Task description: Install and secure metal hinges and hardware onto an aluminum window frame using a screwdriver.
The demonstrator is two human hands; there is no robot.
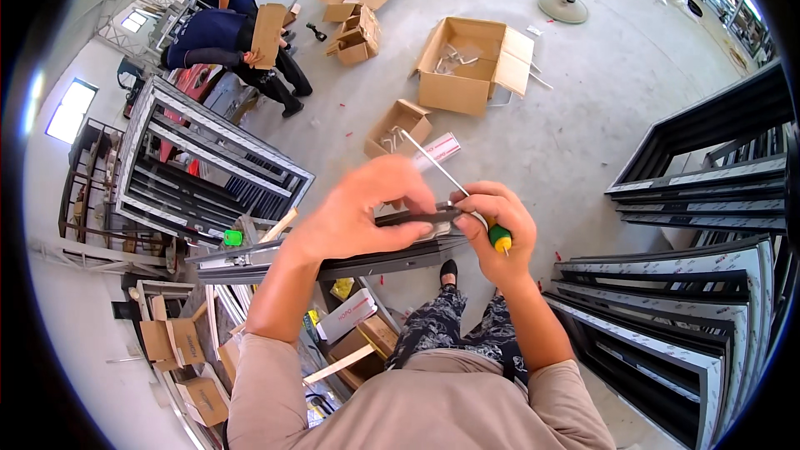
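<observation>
In front of my chest, my left hand (358, 204) pinches a short dark metal piece (406, 217) between thumb and fingers; its exact kind is hard to make out. Close beside it, my right hand (502, 225) is closed round a screwdriver with a yellow and green handle (499, 238). The long thin shaft (439, 167) points up and away to the left, past the end of the dark piece. My right fingertips are at that end, by a small silvery part. Beneath both hands runs a dark window-frame profile (367, 267), partly covered by my left hand and forearm.
Dark frames (667, 317) lean in stacks at right; another frame (217, 158) stands at left. Cardboard boxes (454, 93) lie on the floor ahead. Two people work at far left, one holding cardboard (267, 35). A shelf with cartons (185, 342) is at lower left.
</observation>
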